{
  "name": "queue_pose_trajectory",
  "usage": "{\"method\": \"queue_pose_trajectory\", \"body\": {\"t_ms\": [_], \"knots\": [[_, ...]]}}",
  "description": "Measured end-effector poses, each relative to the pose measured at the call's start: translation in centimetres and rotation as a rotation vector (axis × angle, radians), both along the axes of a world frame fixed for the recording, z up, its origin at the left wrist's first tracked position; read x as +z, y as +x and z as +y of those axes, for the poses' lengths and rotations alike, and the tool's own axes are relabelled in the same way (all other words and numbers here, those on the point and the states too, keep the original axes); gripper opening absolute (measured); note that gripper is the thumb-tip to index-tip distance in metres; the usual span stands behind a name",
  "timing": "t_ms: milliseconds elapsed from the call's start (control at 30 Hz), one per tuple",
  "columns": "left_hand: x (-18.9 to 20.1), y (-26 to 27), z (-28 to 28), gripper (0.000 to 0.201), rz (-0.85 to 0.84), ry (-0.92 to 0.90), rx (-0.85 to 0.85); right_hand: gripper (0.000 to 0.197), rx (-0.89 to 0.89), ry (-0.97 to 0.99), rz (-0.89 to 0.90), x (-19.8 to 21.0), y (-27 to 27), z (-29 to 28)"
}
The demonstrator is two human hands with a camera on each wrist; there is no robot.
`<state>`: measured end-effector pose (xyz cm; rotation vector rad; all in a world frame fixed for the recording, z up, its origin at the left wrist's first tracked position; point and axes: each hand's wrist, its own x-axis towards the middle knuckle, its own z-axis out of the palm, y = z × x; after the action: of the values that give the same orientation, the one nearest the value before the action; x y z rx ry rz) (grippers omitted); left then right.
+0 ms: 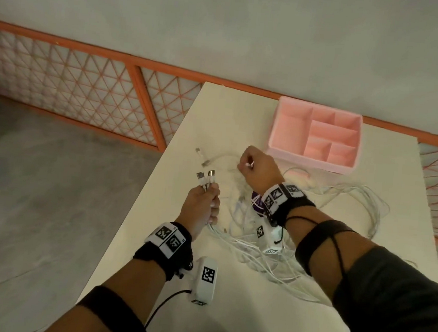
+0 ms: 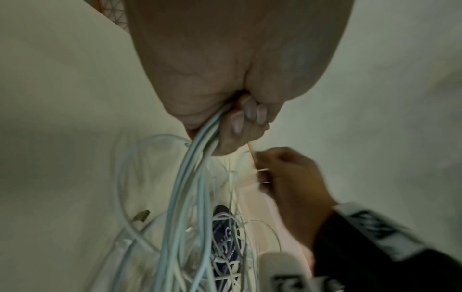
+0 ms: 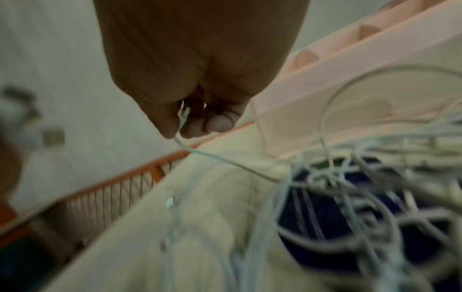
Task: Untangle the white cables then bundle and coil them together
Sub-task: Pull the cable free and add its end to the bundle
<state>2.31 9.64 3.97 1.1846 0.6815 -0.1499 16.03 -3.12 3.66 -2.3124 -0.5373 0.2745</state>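
Our left hand [image 1: 201,206] fisted round several white cables [image 1: 279,253], plug ends [image 1: 206,176] sticking up and away from us, strands trailing down into tangle on table [image 1: 243,120]. Our right hand [image 1: 258,169] pinches single thin cable end between thumb and fingertips, other fingers curled. Tangle sprawls across table centre and right, loops running every way. Dark purple object [image 1: 258,205] sits snagged within loops, under our right wrist. Pink divided tray [image 1: 276,133] beyond tangle, just beside it.

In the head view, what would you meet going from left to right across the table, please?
Left hand gripping cable ends → right hand pinching a thin cable → pink tray → loose cable loops near the table's right edge.
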Motion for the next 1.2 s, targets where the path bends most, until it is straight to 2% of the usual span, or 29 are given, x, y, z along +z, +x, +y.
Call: {"method": "queue_pose_trajectory", "body": {"t_ms": [100, 200, 267, 400, 500, 600, 767, 933, 1067, 1200], "knots": [[0.8, 0.6, -0.6, 0.032, -0.032, 0.008, -0.007, 0.014, -0.130, 0.165, 0.000, 4.9, 2.0, -2.2], [1.9, 1.2, -1.2, 0.034, -0.094, 0.003, -0.030, 0.010, -0.178, 0.249, 0.019, 10.2, 3.4, -4.6], [2.8, 1.5, -1.8, 0.035, -0.136, -0.019, -0.045, 0.007, -0.227, 0.438, 0.027, 13.9, 3.2, -5.9], [4.6, 2.1, -2.8, 0.035, -0.199, -0.051, -0.059, 0.014, -0.257, 0.930, 0.065, 20.4, 1.5, -7.8], [5.7, 2.1, -3.4, 0.033, -0.230, -0.099, -0.066, 0.016, -0.182, 1.099, 0.107, 22.6, -0.6, -9.2], [6.5, 1.8, -4.0, 0.031, -0.292, -0.080, -0.081, 0.013, -0.182, 1.086, 0.148, 21.9, -2.5, -10.5], [7.1, 1.1, -5.1, 0.030, -0.311, -0.107, -0.139, 0.014, -0.196, 0.909, 0.222, 17.2, -5.2, -11.2], [7.1, 0.9, -6.5, 0.031, -0.304, -0.066, -0.209, 0.024, -0.147, 0.544, 0.180, 12.5, -8.4, -9.5], [6.4, 0.3, -7.2, 0.022, -0.269, -0.048, -0.230, 0.029, -0.225, 0.475, 0.100, 9.3, -9.6, -8.4], [6.0, -0.1, -7.7, 0.022, -0.250, -0.087, -0.248, 0.016, -0.229, 0.458, 0.104, 7.5, -10.1, -7.7]]}}
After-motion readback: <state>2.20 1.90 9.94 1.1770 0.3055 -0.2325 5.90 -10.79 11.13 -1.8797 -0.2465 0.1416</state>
